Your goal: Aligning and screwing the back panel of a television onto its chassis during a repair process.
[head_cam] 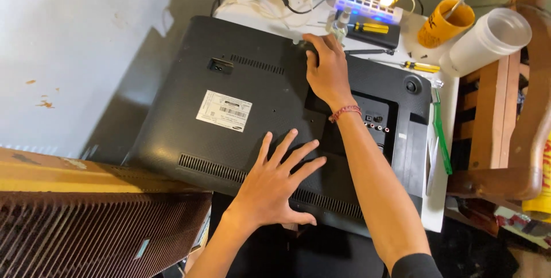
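A black monitor (pixel 252 111) lies face down on a white table (pixel 439 197), its back cover turned up and filling the middle of the view. The left hand (pixel 275 183) rests flat on the near part of the back cover, fingers spread wide and pressing just above the lower row of vents. The right hand (pixel 326 71) reaches across to the far edge of the monitor, palm down, with the fingers curled over the rim; whether they pinch anything there cannot be told. A red bracelet (pixel 345 111) circles the right wrist. A white sticker (pixel 224 111) sits on the cover left of both hands. Beyond the monitor stand a yellow cup (pixel 442 25), a white plastic cup (pixel 488 39) on its side, and a lit power strip (pixel 370 5). A yellow-handled screwdriver (pixel 422 66) lies near the right hand.
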